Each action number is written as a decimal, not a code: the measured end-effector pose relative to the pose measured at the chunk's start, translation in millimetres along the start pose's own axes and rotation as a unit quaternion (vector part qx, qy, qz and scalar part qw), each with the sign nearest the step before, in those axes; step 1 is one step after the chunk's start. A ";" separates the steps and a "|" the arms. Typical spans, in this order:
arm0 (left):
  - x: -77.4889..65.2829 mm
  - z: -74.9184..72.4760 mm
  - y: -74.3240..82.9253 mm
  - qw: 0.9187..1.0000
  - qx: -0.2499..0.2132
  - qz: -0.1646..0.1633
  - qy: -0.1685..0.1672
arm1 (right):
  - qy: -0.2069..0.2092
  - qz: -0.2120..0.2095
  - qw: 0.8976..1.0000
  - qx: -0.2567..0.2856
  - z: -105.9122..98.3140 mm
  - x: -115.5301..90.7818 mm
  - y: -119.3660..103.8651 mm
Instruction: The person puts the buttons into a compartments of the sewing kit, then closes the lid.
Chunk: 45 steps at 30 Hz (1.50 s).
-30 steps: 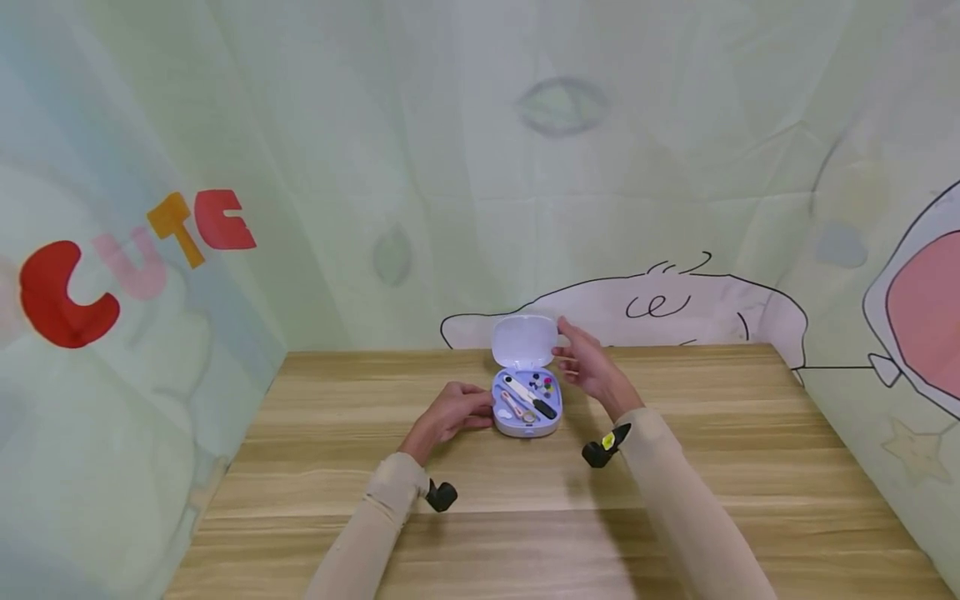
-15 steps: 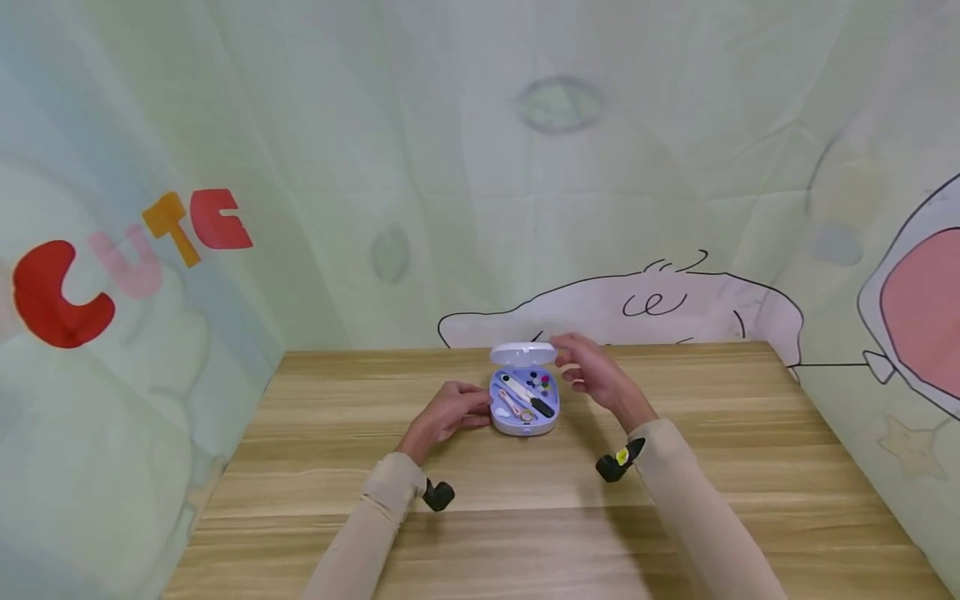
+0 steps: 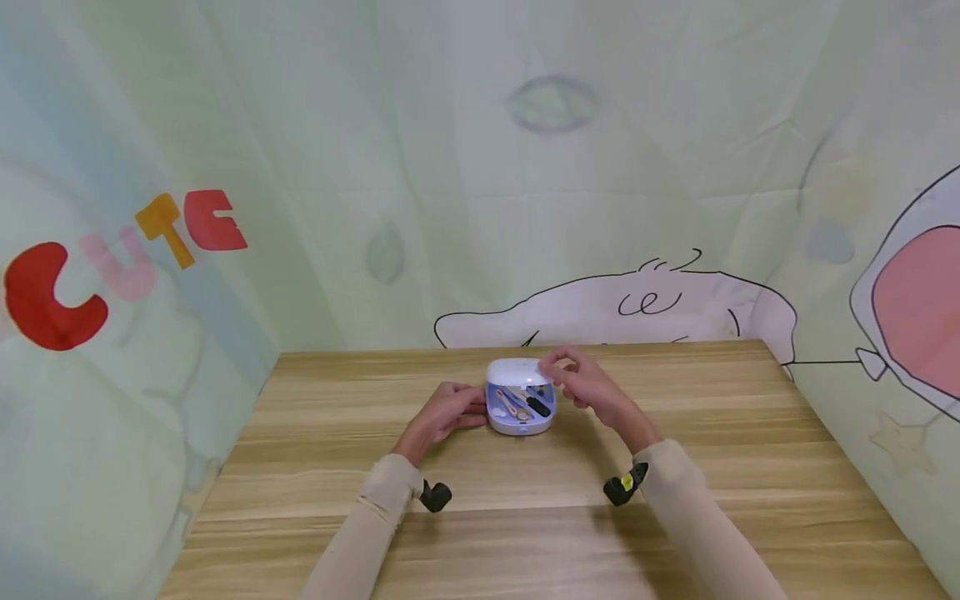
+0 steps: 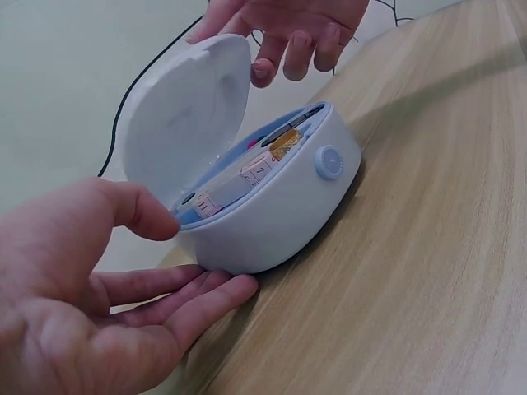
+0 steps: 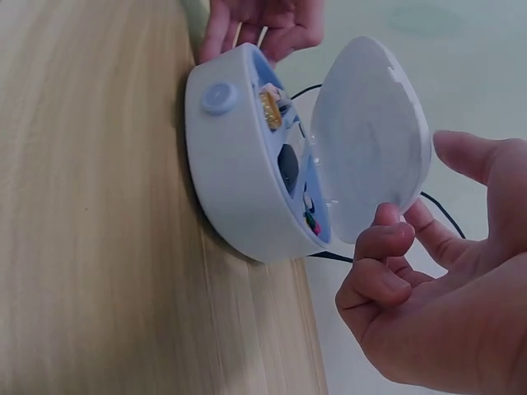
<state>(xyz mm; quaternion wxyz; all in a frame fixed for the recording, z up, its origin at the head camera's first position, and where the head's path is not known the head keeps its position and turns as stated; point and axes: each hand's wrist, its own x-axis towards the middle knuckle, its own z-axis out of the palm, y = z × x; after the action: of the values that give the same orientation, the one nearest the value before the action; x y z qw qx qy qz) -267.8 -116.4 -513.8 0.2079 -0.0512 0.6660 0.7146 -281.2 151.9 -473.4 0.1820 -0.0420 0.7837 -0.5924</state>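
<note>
A small white sewing box (image 3: 517, 427) with a pale blue inside stands on the table, its lid (image 3: 513, 371) tilted partway over the rear compartments. Inside lie a black-handled tool (image 3: 537, 407), a rolled pink-and-white tape measure (image 4: 259, 167) and small coloured buttons (image 5: 311, 222). A round blue catch (image 4: 328, 162) sits on the front. My left hand (image 3: 447, 412) rests against the box's left side, thumb at the rim and nearly straight fingers low by the base. My right hand (image 3: 588, 385) holds the lid's right edge between thumb and curled fingers.
The wood-grain table (image 3: 360, 533) ends at its back edge just behind the box. A printed cloth backdrop (image 3: 450, 167) hangs behind and along both sides. Each sleeve carries a small black wrist camera (image 3: 618, 490).
The lid has swung from upright down toward the front, with my right hand moving down along with it. My left hand stays at the box's left side.
</note>
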 end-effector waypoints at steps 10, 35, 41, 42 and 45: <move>5.2 -1.4 -2.6 0.999 -0.030 -0.016 0.012 | 0.014 -0.029 0.989 -0.142 11.4 -10.5 7.1; 0.9 -2.2 3.4 0.999 0.026 -0.027 0.007 | 0.027 -0.007 0.987 -0.158 18.7 -12.9 31.3; 1.5 -1.9 3.0 0.999 0.030 -0.027 0.011 | 0.033 -0.011 0.988 -0.153 20.5 -14.1 33.4; 1.4 -1.8 3.1 0.999 0.031 -0.028 0.011 | 0.035 -0.011 0.988 -0.153 20.8 -14.0 33.8; 1.2 -1.6 3.5 0.999 0.030 -0.029 0.010 | 0.040 -0.010 0.988 -0.152 21.9 -14.2 33.4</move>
<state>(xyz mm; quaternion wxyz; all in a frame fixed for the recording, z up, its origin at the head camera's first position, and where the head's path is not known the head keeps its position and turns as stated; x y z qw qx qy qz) -270.5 -117.8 -511.1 0.2233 -0.0716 0.6876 0.6872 -255.6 145.7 -506.7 0.1363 -0.0530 0.8708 -0.4694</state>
